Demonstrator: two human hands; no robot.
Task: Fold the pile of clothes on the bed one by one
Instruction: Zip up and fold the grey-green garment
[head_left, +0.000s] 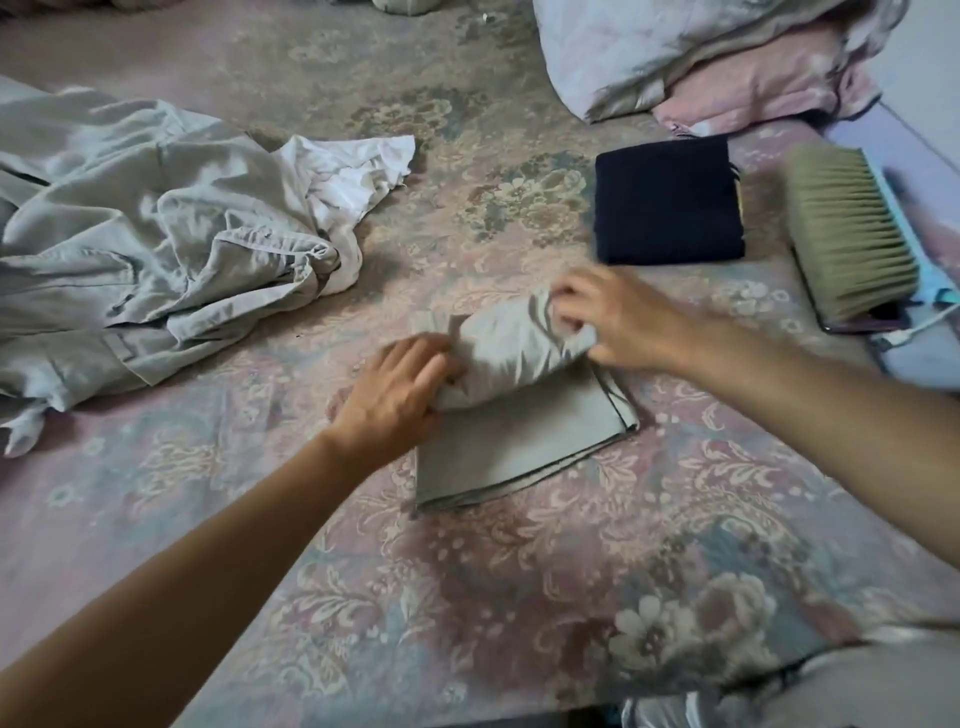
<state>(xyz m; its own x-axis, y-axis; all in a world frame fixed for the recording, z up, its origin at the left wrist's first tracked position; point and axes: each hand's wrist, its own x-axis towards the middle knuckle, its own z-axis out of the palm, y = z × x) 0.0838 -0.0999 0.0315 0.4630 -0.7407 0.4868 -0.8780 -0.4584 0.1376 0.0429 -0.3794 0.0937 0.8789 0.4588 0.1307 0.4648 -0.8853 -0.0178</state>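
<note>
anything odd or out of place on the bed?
One non-garment: a bed brush lies at the right edge beside the folded dark garment, its bristles over a phone. The grey piece being folded sits slightly skewed.

No readable text, label, brand, number or sign anywhere in head view; fabrics show only floral pattern.

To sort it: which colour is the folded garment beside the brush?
Dark navy, in the head view.

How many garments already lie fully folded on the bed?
1: the dark folded garment beside the brush. The grey garment under both hands is only part-folded.
</note>
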